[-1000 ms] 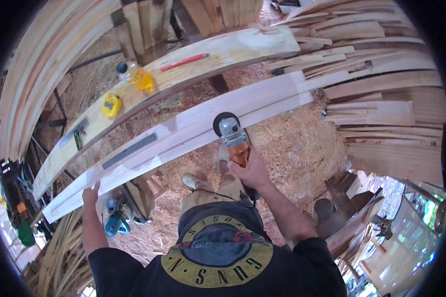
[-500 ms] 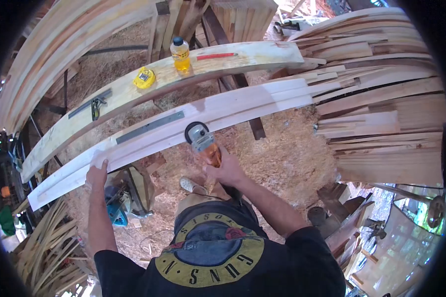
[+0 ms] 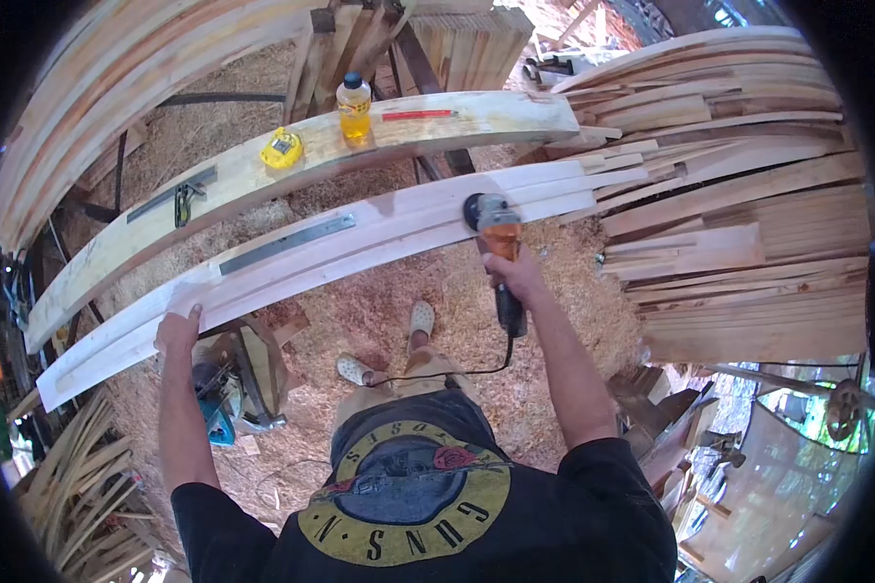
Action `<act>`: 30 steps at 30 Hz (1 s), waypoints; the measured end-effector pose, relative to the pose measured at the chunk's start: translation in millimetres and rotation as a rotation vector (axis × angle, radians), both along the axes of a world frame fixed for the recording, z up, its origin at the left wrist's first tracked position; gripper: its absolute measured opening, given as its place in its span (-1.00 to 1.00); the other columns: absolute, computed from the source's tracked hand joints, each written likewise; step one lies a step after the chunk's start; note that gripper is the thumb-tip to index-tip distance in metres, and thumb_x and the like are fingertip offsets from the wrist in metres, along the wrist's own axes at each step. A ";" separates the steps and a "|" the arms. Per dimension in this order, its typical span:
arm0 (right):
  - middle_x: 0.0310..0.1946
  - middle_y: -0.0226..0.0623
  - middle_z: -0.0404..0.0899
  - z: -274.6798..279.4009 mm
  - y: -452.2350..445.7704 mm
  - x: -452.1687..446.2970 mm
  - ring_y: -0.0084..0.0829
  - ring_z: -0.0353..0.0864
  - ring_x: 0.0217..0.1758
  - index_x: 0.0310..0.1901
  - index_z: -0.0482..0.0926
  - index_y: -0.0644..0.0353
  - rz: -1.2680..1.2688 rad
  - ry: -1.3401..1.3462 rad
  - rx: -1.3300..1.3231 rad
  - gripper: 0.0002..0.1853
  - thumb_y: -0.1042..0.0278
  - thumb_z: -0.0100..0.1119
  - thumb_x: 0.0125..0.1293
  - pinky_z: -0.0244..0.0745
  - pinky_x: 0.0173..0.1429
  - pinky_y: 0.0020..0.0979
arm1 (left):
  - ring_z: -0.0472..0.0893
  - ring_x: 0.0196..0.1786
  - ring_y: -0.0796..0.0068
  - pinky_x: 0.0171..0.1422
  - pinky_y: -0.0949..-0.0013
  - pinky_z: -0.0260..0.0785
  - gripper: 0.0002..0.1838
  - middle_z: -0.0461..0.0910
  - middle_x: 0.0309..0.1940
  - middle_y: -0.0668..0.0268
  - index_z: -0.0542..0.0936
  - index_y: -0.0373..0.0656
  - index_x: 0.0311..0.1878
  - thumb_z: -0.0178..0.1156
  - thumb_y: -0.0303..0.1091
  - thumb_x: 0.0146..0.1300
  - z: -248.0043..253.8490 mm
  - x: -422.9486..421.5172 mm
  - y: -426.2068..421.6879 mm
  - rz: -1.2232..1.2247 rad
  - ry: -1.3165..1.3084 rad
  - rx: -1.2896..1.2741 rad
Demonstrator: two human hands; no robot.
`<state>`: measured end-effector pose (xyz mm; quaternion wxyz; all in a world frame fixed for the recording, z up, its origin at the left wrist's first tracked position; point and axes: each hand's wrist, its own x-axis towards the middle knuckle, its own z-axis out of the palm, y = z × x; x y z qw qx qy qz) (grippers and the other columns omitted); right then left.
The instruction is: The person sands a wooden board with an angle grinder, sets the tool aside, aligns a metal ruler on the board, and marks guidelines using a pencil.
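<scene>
My right hand is wrapped around the body of an orange and grey angle grinder with a dark round disc. The disc rests at the front edge of a pale curved wooden plank, toward its right end. At the plank's left part, my left hand grips the near edge, its thumb on top and the other fingers mostly hidden. A flat metal ruler lies on the plank. From the grinder's rear a black cord runs down past my legs.
Behind lies a thicker curved beam carrying a yellow tape measure, a bottle of yellow liquid, a red pencil and a square-like tool. Stacked boards stand at right. A teal power tool sits on the sawdust-covered ground.
My right hand has carried the grinder rightward along the plank, from its middle toward the right end. My left hand keeps its place on the plank. The view has shifted slightly.
</scene>
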<state>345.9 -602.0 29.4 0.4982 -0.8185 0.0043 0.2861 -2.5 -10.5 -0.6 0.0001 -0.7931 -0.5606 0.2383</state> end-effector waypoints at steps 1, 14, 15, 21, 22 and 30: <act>-0.26 -0.32 0.72 -5.6 -8.1 7.5 -0.49 0.69 -0.36 0.08 0.64 0.25 -0.033 0.026 0.041 -0.46 0.09 0.59 0.20 0.67 -0.21 -0.34 | 0.75 0.24 -0.04 0.30 -0.16 0.54 -0.08 0.77 0.15 -0.04 0.75 -0.25 0.17 0.20 0.56 0.31 1.5 0.2 -1.4 -0.002 -0.001 0.003; -0.04 -0.24 0.74 -27.7 22.0 -18.0 -0.37 0.73 0.01 0.23 0.59 0.26 0.156 -0.019 -0.093 -0.23 -0.13 0.59 0.14 0.64 0.15 -0.24 | 0.77 0.20 -0.05 0.25 -0.10 0.60 -0.07 0.78 0.12 -0.05 0.75 -0.26 0.17 0.25 0.56 0.28 3.0 3.7 4.1 -0.041 0.010 -0.006; -0.05 -0.25 0.74 -29.3 18.8 -11.7 -0.37 0.73 -0.01 0.23 0.59 0.25 0.155 -0.013 -0.076 -0.25 -0.11 0.59 0.14 0.64 0.14 -0.25 | 0.76 0.20 -0.05 0.25 -0.10 0.60 -0.07 0.78 0.13 -0.05 0.75 -0.26 0.17 0.25 0.56 0.27 3.8 3.0 3.2 -0.041 0.011 -0.005; -0.11 -0.30 0.73 -18.3 -20.9 32.2 -0.44 0.72 -0.16 0.16 0.61 0.22 -0.040 0.085 0.105 -0.40 0.08 0.60 0.18 0.70 -0.09 -0.33 | 0.76 0.21 -0.04 0.27 -0.09 0.59 -0.09 0.78 0.13 -0.04 0.77 -0.25 0.14 0.27 0.55 0.27 -4.7 -0.4 5.4 -0.004 -0.027 -0.013; -0.15 -0.30 0.73 -19.1 -22.8 35.3 -0.47 0.73 -0.20 0.15 0.61 0.21 -0.069 0.067 0.103 -0.43 0.11 0.58 0.20 0.70 -0.18 -0.36 | 0.76 0.21 -0.04 0.27 -0.10 0.59 -0.10 0.78 0.13 -0.04 0.77 -0.25 0.14 0.26 0.54 0.28 -5.4 -0.8 6.2 -0.006 -0.022 -0.017; -0.17 -0.22 0.72 -46.7 30.8 -27.9 -0.35 0.75 -0.18 0.12 0.59 0.25 0.095 -0.089 -0.060 -0.38 0.03 0.59 0.15 0.67 -0.05 -0.24 | 0.74 0.27 -0.02 0.30 -0.10 0.56 -0.11 0.77 0.17 -0.03 0.77 -0.23 0.16 0.24 0.53 0.30 7.3 6.4 1.1 -0.029 0.009 -0.041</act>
